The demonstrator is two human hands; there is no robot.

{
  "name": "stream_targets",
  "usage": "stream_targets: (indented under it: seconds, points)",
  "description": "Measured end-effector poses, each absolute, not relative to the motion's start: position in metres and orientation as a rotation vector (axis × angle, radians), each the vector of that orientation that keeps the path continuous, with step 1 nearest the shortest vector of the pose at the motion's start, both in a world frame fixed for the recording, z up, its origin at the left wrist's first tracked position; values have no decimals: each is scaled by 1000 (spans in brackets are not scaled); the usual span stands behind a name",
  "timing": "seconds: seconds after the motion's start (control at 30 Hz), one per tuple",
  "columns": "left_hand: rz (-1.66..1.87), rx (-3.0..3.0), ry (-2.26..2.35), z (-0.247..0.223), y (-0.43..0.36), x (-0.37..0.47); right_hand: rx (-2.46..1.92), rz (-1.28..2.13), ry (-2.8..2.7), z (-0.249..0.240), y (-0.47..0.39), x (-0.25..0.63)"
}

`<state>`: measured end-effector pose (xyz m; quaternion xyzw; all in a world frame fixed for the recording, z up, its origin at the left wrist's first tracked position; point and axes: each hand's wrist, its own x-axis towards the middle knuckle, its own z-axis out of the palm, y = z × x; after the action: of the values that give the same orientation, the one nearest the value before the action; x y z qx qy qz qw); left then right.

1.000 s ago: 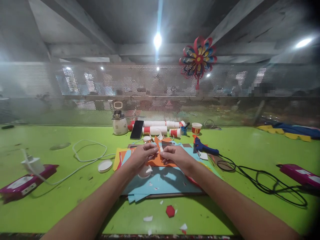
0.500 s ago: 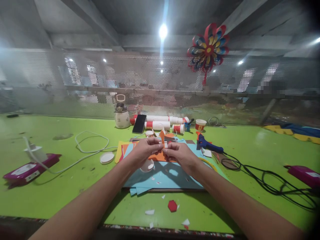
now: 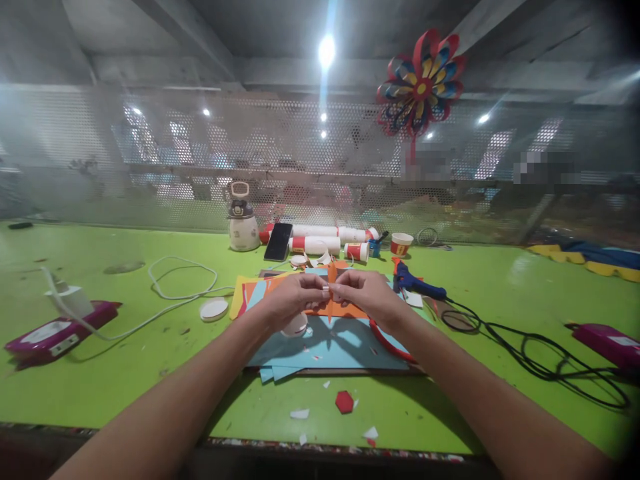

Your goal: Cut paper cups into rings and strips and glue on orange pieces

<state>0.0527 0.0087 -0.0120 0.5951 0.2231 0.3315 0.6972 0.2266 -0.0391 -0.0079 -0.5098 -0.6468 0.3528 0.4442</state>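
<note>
My left hand [image 3: 299, 297] and my right hand [image 3: 364, 293] meet above the paper stack, fingers pinched together. Between their fingertips is an orange paper piece [image 3: 332, 275], standing upright and seen nearly edge-on. A small white bit shows at the left fingertips; whether it is joined to the orange piece I cannot tell. Beneath the hands lie light blue paper sheets [image 3: 320, 347] and orange paper [image 3: 353, 311]. A cut white cup piece [image 3: 295, 325] rests below my left hand. Beside my right wrist a red curved strip [image 3: 387, 341] is partly hidden by the arm.
A blue glue gun [image 3: 420, 285] lies on the right with its black cord [image 3: 530, 360]. Left are a white lid [image 3: 214, 309] and a purple power strip [image 3: 60, 333]. Behind stand a bottle [image 3: 243, 230], a phone [image 3: 279, 241] and paper cups [image 3: 315, 245]. A red hexagon [image 3: 344, 402] lies in front.
The orange piece has turned nearly edge-on, and my right hand has shifted slightly up along it. The red curved strip now shows by my right wrist, where a yellow curve showed before.
</note>
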Motion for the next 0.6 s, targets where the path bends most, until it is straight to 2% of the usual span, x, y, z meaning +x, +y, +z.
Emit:
stream_targets:
  seconds: [0.4, 0.6]
  points:
    - [746, 1296, 528, -16, 13, 55, -1320, 1002, -1587, -14, -40, 221]
    - [797, 1271, 580, -9, 17, 50, -1372, 912, -1552, 6, -40, 238]
